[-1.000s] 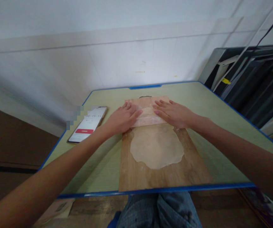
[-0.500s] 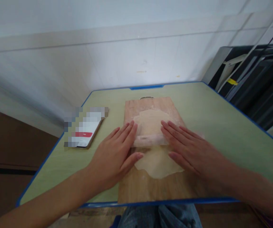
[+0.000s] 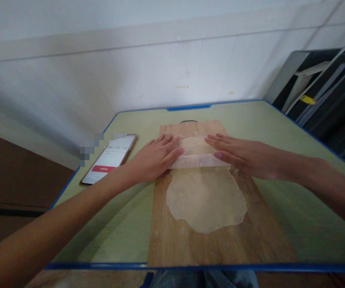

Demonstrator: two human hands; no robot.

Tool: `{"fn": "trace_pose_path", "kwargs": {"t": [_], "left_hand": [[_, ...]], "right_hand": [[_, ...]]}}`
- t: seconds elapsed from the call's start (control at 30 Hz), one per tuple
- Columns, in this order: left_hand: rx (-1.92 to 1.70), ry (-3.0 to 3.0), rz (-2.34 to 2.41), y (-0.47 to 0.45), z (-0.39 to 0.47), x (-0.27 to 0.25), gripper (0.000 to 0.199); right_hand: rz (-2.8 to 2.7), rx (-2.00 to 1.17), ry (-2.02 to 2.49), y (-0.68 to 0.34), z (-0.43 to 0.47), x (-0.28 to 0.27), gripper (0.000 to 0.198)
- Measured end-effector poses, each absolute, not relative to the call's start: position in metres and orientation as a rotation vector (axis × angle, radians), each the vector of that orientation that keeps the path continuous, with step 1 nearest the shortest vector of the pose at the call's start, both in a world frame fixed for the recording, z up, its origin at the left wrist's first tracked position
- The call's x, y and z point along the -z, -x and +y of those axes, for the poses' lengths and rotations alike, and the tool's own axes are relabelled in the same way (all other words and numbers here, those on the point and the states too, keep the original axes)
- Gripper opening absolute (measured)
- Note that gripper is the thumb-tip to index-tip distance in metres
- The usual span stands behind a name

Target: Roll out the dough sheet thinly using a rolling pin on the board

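A thin, uneven sheet of dough [image 3: 205, 200] lies on a wooden board [image 3: 184, 252]. Across its far part rests a pale, floury rolling pin [image 3: 193, 161], its ends covered by my hands. My left hand [image 3: 157, 158] lies flat over the left end with fingers stretched forward. On the right end, my right hand [image 3: 238, 156] presses down, palm low and fingers straight, pointing inward. Neither hand wraps around the pin. Some dough shows beyond the pin, between my fingertips.
A phone [image 3: 109, 160] with a running timer lies left of the board, close to my left forearm. The green table [image 3: 283, 200] has a blue rim and stands against a white wall [image 3: 160, 76]. Dark panels [image 3: 337, 100] lean at the right.
Both hands have moved forward, away from me, with the rolling pin. More of the dough's near part is now uncovered. The view has shifted slightly.
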State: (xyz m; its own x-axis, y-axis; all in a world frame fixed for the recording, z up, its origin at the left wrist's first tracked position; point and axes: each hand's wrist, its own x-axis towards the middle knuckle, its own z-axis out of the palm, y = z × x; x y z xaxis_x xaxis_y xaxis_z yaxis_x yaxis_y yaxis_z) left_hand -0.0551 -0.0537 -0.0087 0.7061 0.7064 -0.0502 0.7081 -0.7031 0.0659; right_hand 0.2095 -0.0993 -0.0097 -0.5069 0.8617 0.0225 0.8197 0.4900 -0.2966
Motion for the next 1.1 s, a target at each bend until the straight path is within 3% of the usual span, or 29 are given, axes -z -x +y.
{"fn": "trace_pose_path", "kwargs": {"t": [0.2, 0.37, 0.53, 0.83, 1.1], "left_hand": [[0.159, -2.661, 1.174, 0.052, -0.047, -0.012, 0.061], [0.155, -2.675, 1.195, 0.044, -0.033, -0.011, 0.060], [0.082, -2.622, 1.295, 0.043, -0.037, -0.003, 0.069], [0.060, -2.644, 1.268, 0.047, -0.061, -0.006, 0.078], [-0.092, -2.948, 1.127, 0.064, -0.120, -0.002, 0.074]], "right_hand": [[-2.509, -0.502, 1.559, -0.235, -0.083, 0.006, 0.097], [-2.391, -0.527, 1.540, -0.240, -0.071, 0.014, 0.088], [-2.370, -0.596, 1.590, -0.233, -0.075, 0.023, 0.102], [-2.361, -0.562, 1.449, -0.227, -0.104, 0.025, 0.085], [-2.532, 0.018, 1.304, -0.214, -0.172, 0.027, 0.059]]}}
